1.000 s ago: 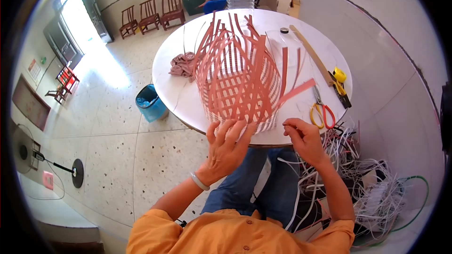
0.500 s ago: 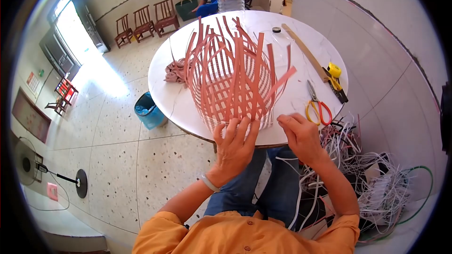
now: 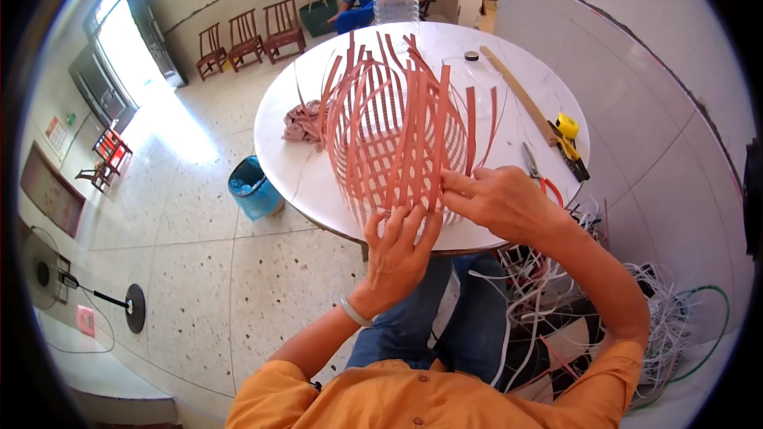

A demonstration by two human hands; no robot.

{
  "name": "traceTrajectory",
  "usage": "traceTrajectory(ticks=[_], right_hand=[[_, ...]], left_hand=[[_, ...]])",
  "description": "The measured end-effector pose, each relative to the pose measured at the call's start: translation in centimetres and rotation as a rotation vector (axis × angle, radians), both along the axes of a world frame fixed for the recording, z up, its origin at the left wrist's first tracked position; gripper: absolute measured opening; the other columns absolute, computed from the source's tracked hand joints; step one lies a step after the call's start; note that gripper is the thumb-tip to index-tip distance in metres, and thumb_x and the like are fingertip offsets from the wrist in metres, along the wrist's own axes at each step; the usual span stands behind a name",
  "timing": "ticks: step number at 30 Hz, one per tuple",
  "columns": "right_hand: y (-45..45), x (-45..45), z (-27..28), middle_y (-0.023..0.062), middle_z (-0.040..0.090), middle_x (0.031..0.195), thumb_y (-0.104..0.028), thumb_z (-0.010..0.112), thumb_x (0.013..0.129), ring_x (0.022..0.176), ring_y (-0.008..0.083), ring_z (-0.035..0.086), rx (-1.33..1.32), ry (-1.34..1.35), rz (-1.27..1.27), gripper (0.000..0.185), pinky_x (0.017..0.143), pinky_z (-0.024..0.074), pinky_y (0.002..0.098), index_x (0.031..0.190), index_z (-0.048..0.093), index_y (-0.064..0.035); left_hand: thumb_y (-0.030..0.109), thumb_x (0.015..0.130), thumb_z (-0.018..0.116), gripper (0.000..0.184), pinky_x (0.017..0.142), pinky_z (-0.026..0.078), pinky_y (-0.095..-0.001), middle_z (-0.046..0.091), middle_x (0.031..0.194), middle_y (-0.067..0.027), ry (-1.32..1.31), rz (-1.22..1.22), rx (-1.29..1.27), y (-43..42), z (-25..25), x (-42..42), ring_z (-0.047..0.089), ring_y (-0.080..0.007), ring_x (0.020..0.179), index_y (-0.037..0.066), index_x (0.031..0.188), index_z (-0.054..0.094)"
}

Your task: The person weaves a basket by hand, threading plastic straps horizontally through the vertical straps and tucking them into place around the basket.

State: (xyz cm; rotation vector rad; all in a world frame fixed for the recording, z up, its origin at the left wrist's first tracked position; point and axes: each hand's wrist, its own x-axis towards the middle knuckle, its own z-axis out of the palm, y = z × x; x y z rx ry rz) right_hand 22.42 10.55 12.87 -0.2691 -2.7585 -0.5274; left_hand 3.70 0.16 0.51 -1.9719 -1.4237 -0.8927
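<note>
A half-woven basket (image 3: 377, 147) of red-brown and white flat strips lies on the round white table, with long loose strip ends (image 3: 413, 103) sticking up. My left hand (image 3: 397, 254) holds its near edge, fingers laid over the weave and the thumb partly hidden. At the basket's near right side, my right hand (image 3: 505, 202) is closed in a pinch against a red-brown strip. The fingertips meet the weave there, so the exact hold is partly hidden. Just beyond the right hand lie scissors (image 3: 531, 160), their handles partly covered by it.
On the table (image 3: 278, 183) are a crumpled cloth (image 3: 302, 122), a clear jug (image 3: 396, 0), a wooden strip (image 3: 517, 91) and a yellow tape measure (image 3: 567, 125). Tangled white strips (image 3: 648, 326) pile at the right. A blue bin (image 3: 254, 191) stands left; a person reclines behind.
My right hand has moved left and forward, from beside the basket onto its near right side. The strip that slanted out to the right no longer shows there. My left hand stays at the edge.
</note>
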Motion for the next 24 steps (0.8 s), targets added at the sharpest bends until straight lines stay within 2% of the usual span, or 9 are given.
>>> traceTrajectory(ticks=[3,4,7,11,13,16,18,20,24], right_hand=[[-1.6,-0.6,0.3,0.0107,0.068,0.108,-0.012,0.063,0.086,0.078,0.0202,0.069,0.137,-0.049,-0.044,0.014,0.062,0.0561,0.03,0.098,0.068,-0.005],[-2.4,-0.8,0.4,0.0107,0.068,0.108,-0.012,0.063,0.086,0.078,0.0202,0.069,0.138,-0.053,-0.045,0.014,0.062,0.0561,0.03,0.098,0.068,-0.005],[-5.4,-1.1,-0.5,0.0073,0.066,0.081,-0.014,0.068,0.08,0.069,0.0181,0.068,0.179,-0.08,-0.215,0.019,0.059,0.0545,0.0284,0.095,0.069,-0.0032],[-5.9,-0.8,-1.7,0.008,0.068,0.077,-0.014,0.069,0.081,0.064,0.0227,0.07,0.117,0.025,-0.431,0.013,0.057,0.0546,0.0337,0.09,0.066,-0.0051],[-3.9,0.3,-2.1,0.0141,0.069,0.072,-0.018,0.068,0.088,0.064,0.0293,0.072,-0.148,0.064,-0.563,0.013,0.058,0.0545,0.0392,0.085,0.063,-0.0066],[-1.5,1.5,-4.0,0.0188,0.067,0.069,-0.021,0.064,0.097,0.068,0.0321,0.072,-0.283,0.211,-0.595,0.02,0.059,0.0537,0.0423,0.083,0.061,-0.0064],[-0.6,2.4,-4.8,0.0182,0.066,0.067,-0.023,0.06,0.101,0.066,0.0315,0.072,-0.332,0.246,-0.573,0.023,0.058,0.0528,0.0407,0.09,0.065,-0.0042],[0.1,3.1,-6.0,0.0148,0.066,0.066,-0.02,0.059,0.103,0.06,0.0259,0.072,-1.023,0.423,-0.516,0.022,0.056,0.0513,0.0362,0.096,0.067,-0.0007],[0.6,3.9,-10.4,0.0086,0.062,0.064,-0.019,0.057,0.104,0.056,0.0177,0.069,-1.258,0.566,-0.413,0.023,0.054,0.0488,0.0306,0.099,0.066,0.0016]], left_hand=[[0.009,0.084,0.071,0.041,0.106,0.03,-0.0506,0.059,0.127,-0.0093,0.001,-0.005,0.002,-0.1,0.2,-0.1,0.052,-0.0266,0.123,0.009,0.125,0.068],[0.009,0.084,0.071,0.04,0.106,0.03,-0.0504,0.059,0.126,-0.0089,0.001,-0.008,-0.002,-0.1,0.2,-0.2,0.052,-0.0258,0.122,0.009,0.124,0.068],[0.008,0.083,0.071,0.039,0.106,0.03,-0.0498,0.059,0.124,-0.0081,-0.015,-0.019,-0.002,-0.2,0.3,-0.6,0.053,-0.0245,0.123,0.01,0.122,0.069],[0.007,0.083,0.069,0.041,0.106,0.03,-0.0501,0.058,0.125,-0.0084,-0.006,-0.013,-0.003,-0.4,0.6,-1.2,0.053,-0.0243,0.123,0.011,0.124,0.068],[0.005,0.084,0.068,0.043,0.106,0.03,-0.0505,0.057,0.126,-0.0091,-0.012,-0.018,-0.019,-0.4,0.6,-1.5,0.053,-0.0247,0.124,0.012,0.127,0.066],[0.005,0.085,0.069,0.046,0.106,0.029,-0.0509,0.057,0.127,-0.0101,-0.004,0.001,-0.019,-0.2,0.6,-1.8,0.053,-0.0252,0.124,0.012,0.13,0.064],[0.005,0.085,0.069,0.048,0.106,0.029,-0.0507,0.057,0.127,-0.0101,-0.007,-0.002,-0.026,0.0,0.6,-2.0,0.052,-0.0253,0.125,0.012,0.132,0.064],[0.004,0.085,0.069,0.05,0.106,0.029,-0.0505,0.056,0.127,-0.0101,-0.008,-0.008,-0.039,0.1,0.3,-2.2,0.052,-0.0253,0.125,0.013,0.133,0.063],[0.005,0.086,0.068,0.053,0.106,0.028,-0.0507,0.055,0.126,-0.0089,0.055,0.036,-0.041,0.4,0.2,-2.2,0.051,-0.0243,0.125,0.017,0.137,0.063]])
